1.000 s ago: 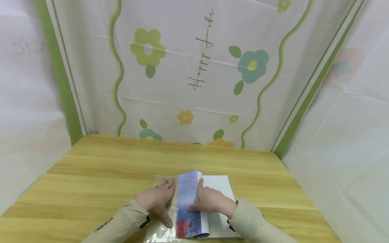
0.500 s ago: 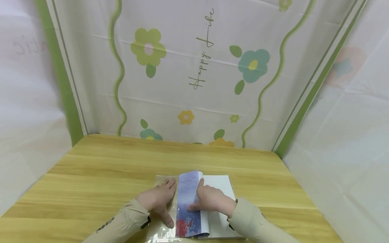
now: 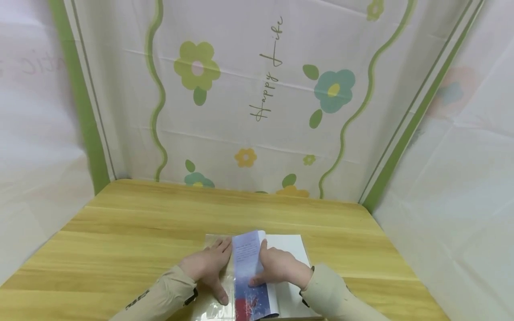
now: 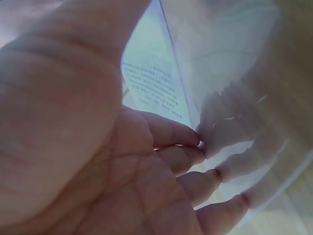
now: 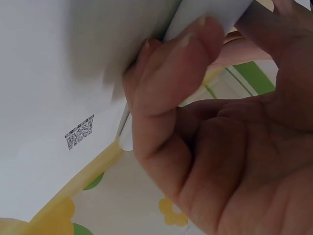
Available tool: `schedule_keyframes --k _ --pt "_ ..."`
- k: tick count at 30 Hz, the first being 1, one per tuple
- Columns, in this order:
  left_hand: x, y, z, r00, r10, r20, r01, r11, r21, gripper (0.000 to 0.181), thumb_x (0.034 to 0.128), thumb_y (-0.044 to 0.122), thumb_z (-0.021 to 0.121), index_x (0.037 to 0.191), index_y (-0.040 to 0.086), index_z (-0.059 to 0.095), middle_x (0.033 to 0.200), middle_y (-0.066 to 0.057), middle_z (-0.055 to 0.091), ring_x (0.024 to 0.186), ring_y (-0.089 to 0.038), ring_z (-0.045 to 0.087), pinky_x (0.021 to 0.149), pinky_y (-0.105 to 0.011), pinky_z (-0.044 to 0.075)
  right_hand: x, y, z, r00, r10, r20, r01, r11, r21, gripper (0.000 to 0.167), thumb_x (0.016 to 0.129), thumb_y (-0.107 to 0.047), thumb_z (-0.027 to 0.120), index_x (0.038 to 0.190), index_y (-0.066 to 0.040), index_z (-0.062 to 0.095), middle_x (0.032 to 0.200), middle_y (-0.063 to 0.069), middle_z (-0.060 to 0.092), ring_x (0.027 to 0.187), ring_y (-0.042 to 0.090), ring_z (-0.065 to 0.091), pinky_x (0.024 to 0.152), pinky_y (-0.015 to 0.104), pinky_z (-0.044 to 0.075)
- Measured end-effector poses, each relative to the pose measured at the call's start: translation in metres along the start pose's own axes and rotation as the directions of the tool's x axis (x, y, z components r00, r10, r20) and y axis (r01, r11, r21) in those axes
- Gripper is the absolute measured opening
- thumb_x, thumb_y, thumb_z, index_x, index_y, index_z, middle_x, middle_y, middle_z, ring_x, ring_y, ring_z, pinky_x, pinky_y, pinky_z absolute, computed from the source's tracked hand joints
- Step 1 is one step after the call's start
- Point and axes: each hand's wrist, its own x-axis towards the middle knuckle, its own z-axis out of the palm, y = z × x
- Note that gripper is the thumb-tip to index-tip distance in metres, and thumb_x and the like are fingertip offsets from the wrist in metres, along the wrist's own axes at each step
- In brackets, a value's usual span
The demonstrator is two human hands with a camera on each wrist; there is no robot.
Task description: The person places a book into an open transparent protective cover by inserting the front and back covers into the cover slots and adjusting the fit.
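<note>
A book lies near the table's front edge, with a white page [image 3: 287,249] showing at right. Across its left part stands a purple-blue cover flap [image 3: 246,263] with small print and a red patch at the bottom, its right edge curling over. My right hand [image 3: 279,267] pinches this flap, thumb on its printed face and fingers curled at the white fold [image 5: 208,17]. My left hand [image 3: 209,267] rests with spread, fairly straight fingers on a clear plastic cover [image 3: 209,307]. In the left wrist view, those fingertips touch the glossy plastic [image 4: 230,54] beside the printed flap.
Wood-grain tabletop [image 3: 152,223] extends around the book. A white curtain with flowers [image 3: 241,111] hangs behind the table, and pale sheets [image 3: 453,187] hang at both sides. The right wrist view shows a QR code [image 5: 79,132] on the white surface.
The head view has tilted slightly, so everything sits a little lower. The flap's lower right corner has shifted slightly. Both hands keep nearly the same place and pose.
</note>
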Motion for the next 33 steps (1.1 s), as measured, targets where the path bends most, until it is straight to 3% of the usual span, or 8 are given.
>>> schedule_keyframes --k 7,15,22,28,33 --pt "0.001 0.0 0.0 1.0 0.009 -0.003 -0.009 1.0 0.002 0.136 0.0487 0.052 0.093 0.148 -0.012 0.026 0.157 -0.027 0.018 0.143 -0.044 0.015 0.111 -0.058 0.023 0.0 -0.001 0.003 1.0 0.021 0.0 -0.021 0.999 0.045 0.113 0.073 -0.051 0.083 0.143 0.019 0.028 0.094 0.023 0.067 0.064 0.014 0.055 0.056 0.033 0.049" --pt "0.0 -0.003 -0.001 1.0 0.029 -0.002 -0.029 1.0 0.0 0.133 0.05 0.05 0.094 0.147 -0.012 0.028 0.157 -0.027 0.019 0.143 -0.044 0.017 0.112 -0.056 0.023 0.0 0.003 0.005 1.0 -0.001 -0.015 0.002 0.999 0.052 0.112 0.074 -0.053 0.082 0.142 0.019 0.029 0.101 0.026 0.066 0.072 0.017 0.059 0.059 0.036 0.051" --pt "-0.002 -0.003 0.0 0.999 0.028 -0.018 -0.028 0.999 -0.038 0.136 0.0476 0.048 0.094 0.149 -0.011 0.025 0.157 -0.026 0.018 0.143 -0.044 0.017 0.113 -0.056 0.022 0.002 0.003 0.009 1.0 0.001 -0.021 0.001 0.995 0.099 0.111 0.078 -0.052 0.078 0.143 0.02 0.025 0.095 0.022 0.066 0.068 0.017 0.057 0.056 0.035 0.05" --pt "-0.003 -0.002 0.0 1.0 0.022 -0.015 -0.023 0.999 -0.048 0.136 0.0478 0.048 0.094 0.15 -0.01 0.025 0.158 -0.025 0.017 0.143 -0.044 0.017 0.112 -0.056 0.022 0.002 0.001 0.01 0.999 0.022 -0.023 -0.02 0.995 0.094 0.111 0.077 -0.054 0.078 0.144 0.019 0.026 0.098 0.023 0.067 0.07 0.018 0.059 0.056 0.036 0.051" --pt "-0.003 0.0 0.001 1.0 0.015 -0.026 -0.016 0.999 -0.037 0.135 0.0475 0.048 0.094 0.148 -0.012 0.026 0.157 -0.026 0.019 0.142 -0.046 0.018 0.112 -0.057 0.023 0.002 -0.001 0.011 0.999 0.025 -0.037 -0.021 0.996 0.088 0.112 0.077 -0.054 0.079 0.143 0.019 0.027 0.091 0.02 0.067 0.066 0.017 0.058 0.054 0.035 0.05"
